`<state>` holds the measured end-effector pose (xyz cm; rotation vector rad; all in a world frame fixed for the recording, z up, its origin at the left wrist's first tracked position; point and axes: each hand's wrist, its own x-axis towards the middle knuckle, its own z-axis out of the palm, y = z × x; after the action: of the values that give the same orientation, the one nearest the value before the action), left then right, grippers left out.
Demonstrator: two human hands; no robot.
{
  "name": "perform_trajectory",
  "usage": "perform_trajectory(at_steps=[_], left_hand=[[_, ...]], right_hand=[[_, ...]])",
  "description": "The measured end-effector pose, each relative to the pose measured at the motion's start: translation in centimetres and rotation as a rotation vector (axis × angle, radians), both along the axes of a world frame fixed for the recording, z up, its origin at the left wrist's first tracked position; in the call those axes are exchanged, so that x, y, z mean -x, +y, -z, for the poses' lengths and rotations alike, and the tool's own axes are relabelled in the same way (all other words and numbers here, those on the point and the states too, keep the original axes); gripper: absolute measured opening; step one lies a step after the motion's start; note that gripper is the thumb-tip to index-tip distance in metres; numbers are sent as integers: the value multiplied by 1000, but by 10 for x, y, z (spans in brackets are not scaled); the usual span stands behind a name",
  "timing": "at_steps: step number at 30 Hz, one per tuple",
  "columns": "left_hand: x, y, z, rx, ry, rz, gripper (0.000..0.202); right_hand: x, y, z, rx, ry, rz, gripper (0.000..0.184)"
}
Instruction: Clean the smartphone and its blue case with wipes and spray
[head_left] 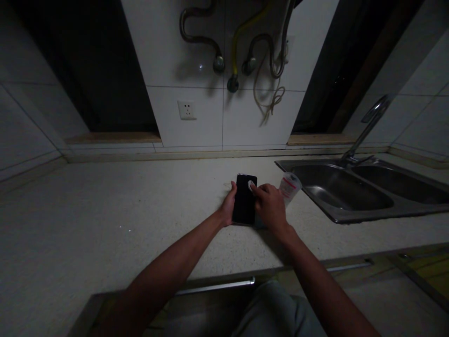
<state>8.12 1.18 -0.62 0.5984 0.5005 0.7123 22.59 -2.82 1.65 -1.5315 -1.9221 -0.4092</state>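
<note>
A black smartphone, or a small tablet of that shape, lies on the pale countertop with its dark screen up. My left hand grips its left edge, thumb along the side. Over the upper right of the screen, my right hand presses a small white wad, perhaps tissue or cotton, under its fingertips. Just beyond the right hand stands a clear plastic cup with red print, partly hidden by that hand. Something bluish under the right hand is mostly covered.
On the right is a double steel sink with a chrome faucet. A wall socket, hoses and a yellow pipe are on the tiled wall. Drawer handles run below the counter's front edge.
</note>
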Motion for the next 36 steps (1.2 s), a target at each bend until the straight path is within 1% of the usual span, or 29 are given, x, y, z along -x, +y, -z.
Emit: perform_trajectory(at_steps=[2, 4, 7, 10, 12, 16, 19, 22, 24, 27, 30, 33, 36], left_hand=[[-1, 0, 0, 14, 34, -24, 86], [-2, 1, 0, 38, 39, -55, 85], [-1, 0, -1, 39, -37, -118, 80], [1, -1, -2, 21, -93, -170, 82], [2, -1, -4, 29, -91, -159, 86], [3, 1, -6, 37, -90, -113, 93], [4, 4, -5, 12, -69, -159, 88], [6, 6, -2, -10, -75, -184, 85], [7, 7, -1, 2, -94, -152, 87], [9, 8, -1, -4, -126, -96, 91], [10, 9, -1, -16, -129, -95, 89], [9, 11, 0, -4, -122, -88, 83], [9, 12, 2, -22, -107, -50, 83]], right_hand=[[8, 10, -8, 8, 8, 38, 45], [20, 15, -12, 10, -6, 41, 45], [38, 14, -10, 21, -54, -62, 45], [48, 5, -2, 64, -70, -161, 44], [46, -2, 4, 85, -79, -221, 44], [33, -18, 18, 75, -109, -337, 49], [23, -30, 28, 61, -118, -380, 53], [15, -38, 31, 72, -108, -391, 54], [10, -38, 29, 97, -99, -395, 53], [1, -28, 19, 141, -96, -373, 50], [-6, -11, 7, 154, -77, -295, 46], [-11, 12, -3, 132, -26, -215, 42], [-13, 34, -10, 57, 39, -193, 40]])
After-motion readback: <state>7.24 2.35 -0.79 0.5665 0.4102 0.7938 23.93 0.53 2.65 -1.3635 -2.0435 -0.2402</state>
